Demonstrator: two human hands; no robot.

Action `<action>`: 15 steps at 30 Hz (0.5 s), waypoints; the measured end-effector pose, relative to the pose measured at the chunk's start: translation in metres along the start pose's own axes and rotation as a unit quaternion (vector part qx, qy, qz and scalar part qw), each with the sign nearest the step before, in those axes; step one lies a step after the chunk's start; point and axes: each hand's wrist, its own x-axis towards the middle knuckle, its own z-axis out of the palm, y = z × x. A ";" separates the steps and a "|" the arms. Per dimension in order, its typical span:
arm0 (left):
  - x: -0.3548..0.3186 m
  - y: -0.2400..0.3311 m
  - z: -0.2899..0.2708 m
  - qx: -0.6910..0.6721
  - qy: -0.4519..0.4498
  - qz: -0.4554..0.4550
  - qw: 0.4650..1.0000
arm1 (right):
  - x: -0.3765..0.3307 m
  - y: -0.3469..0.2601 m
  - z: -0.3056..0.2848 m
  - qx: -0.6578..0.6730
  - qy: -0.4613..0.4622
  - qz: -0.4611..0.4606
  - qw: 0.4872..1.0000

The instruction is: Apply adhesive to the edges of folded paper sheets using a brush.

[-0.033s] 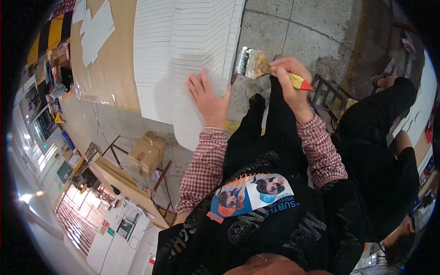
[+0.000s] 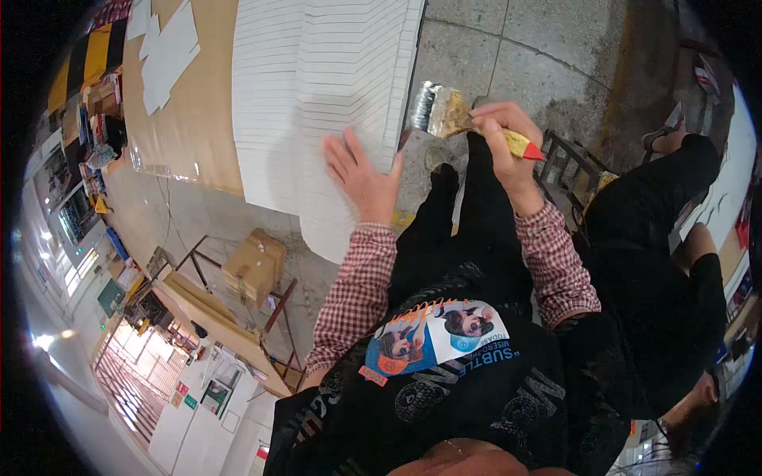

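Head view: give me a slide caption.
Right hand holding a broad paintbrush, left hand spread over lined white sheets.

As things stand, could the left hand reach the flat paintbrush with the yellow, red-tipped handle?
Probably yes: the left hand is empty and the gap to the paintbrush looks clear, though the right hand grips it.

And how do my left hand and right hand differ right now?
Your left hand is open with its fingers spread, while your right hand is curled around a paintbrush. The left is over the white lined sheets; the right is past their edge, above the grey floor. Both are bare, below red-and-white checked sleeves.
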 end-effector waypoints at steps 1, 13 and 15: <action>-0.012 0.002 0.009 0.042 0.018 -0.040 0.998 | -0.003 -0.001 -0.005 -0.006 0.015 -0.005 1.000; -0.003 -0.041 -0.041 -0.123 -0.136 0.039 0.982 | 0.009 0.010 0.007 0.003 0.028 -0.050 0.998; 0.004 -0.047 -0.045 -0.133 -0.149 0.046 0.979 | 0.016 0.015 0.012 -0.003 0.034 -0.058 0.998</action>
